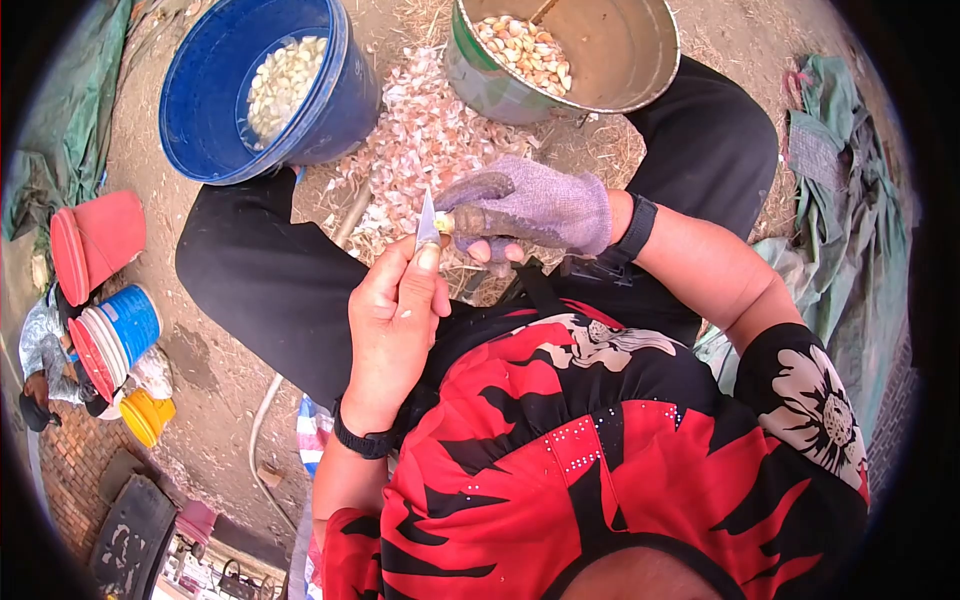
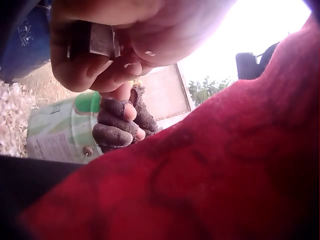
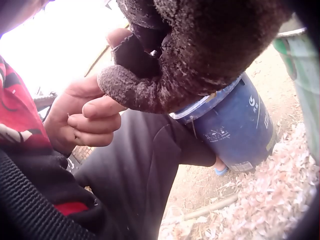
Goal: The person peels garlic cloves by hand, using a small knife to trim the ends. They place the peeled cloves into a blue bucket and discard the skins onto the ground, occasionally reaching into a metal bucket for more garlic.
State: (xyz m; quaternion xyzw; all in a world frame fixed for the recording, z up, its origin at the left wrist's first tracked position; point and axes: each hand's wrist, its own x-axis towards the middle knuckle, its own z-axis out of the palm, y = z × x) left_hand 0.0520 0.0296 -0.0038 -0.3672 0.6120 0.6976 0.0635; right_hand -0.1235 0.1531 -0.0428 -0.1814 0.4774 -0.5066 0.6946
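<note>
The person sits on bare dirt ground (image 1: 215, 375), knees apart, and the hands work in the narrow gap above the lap, hemmed by two containers. At eleven o'clock stands a round blue plastic bucket (image 1: 345, 100) holding pale peeled cloves; at one o'clock, a dented round metal basin with a green outer wall (image 1: 625, 50) holding unpeeled, tan-skinned cloves. Between them, at twelve o'clock, a drift of papery pink-white garlic skins (image 1: 420, 140) covers the ground, touching both containers' bases. The open room lies to the left, at nine o'clock, where the dirt runs bare toward a few stacked red and blue plastic tubs (image 1: 105, 335).

The bare left hand (image 1: 395, 320) has its fingers curled round the handle of a small knife with a thin, bright steel blade (image 1: 427, 222), thumb pressed along its back. The blade's long axis runs toward twelve o'clock, tip up and slightly away from the body. The right hand in a coarse knitted purple glove, dirt-stained at the tips (image 1: 530, 210), pinches a small yellowish garlic clove (image 1: 445, 222) between thumb and fingers, just beside the blade and touching it.
</note>
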